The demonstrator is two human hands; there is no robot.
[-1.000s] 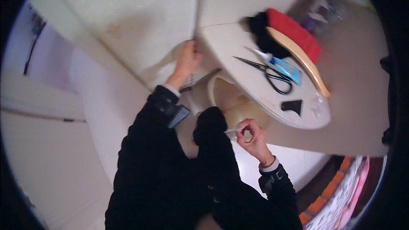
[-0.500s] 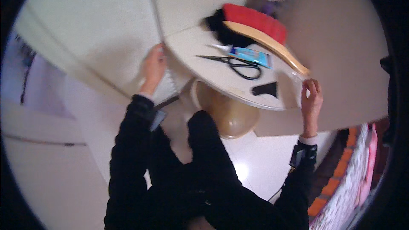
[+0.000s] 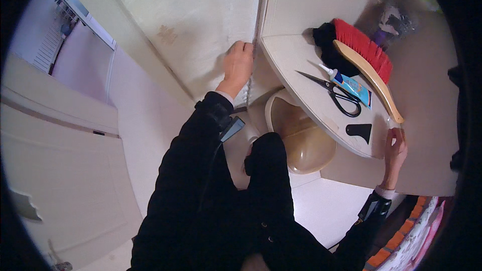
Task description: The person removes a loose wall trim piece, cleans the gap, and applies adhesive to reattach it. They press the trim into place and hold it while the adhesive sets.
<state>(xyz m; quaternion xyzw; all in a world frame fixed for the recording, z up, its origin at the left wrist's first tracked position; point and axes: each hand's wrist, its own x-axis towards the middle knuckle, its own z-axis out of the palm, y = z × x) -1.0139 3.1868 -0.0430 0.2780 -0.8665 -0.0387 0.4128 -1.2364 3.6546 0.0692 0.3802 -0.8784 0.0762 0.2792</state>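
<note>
Head view: red-bristled brush [image 3: 365, 50] on corner shelf [image 3: 283, 52], long axis far-left to near-right, handle tip [image 3: 398, 119] toward right hand [image 3: 396, 145]. Left hand [image 3: 238, 68] by pale wall [image 3: 201, 25]. Fingers half-curled on both; can't tell if gripping.

1. The right hand [image 3: 396, 144], in front of the glossy tan basin [image 3: 309, 145] a second ago, has moved to the rounded end of the shelf [image 3: 296, 57], just below the tip of the brush's wooden handle [image 3: 370, 74].
2. The right sleeve [image 3: 369, 221] reaches farther out to the side.
3. The basin's front, partly covered then, shows clear of the hand.
4. Since half a second ago, the view has swung: the shelf sits farther right, and the slatted rack [image 3: 50, 45] shows more sharply.
</note>
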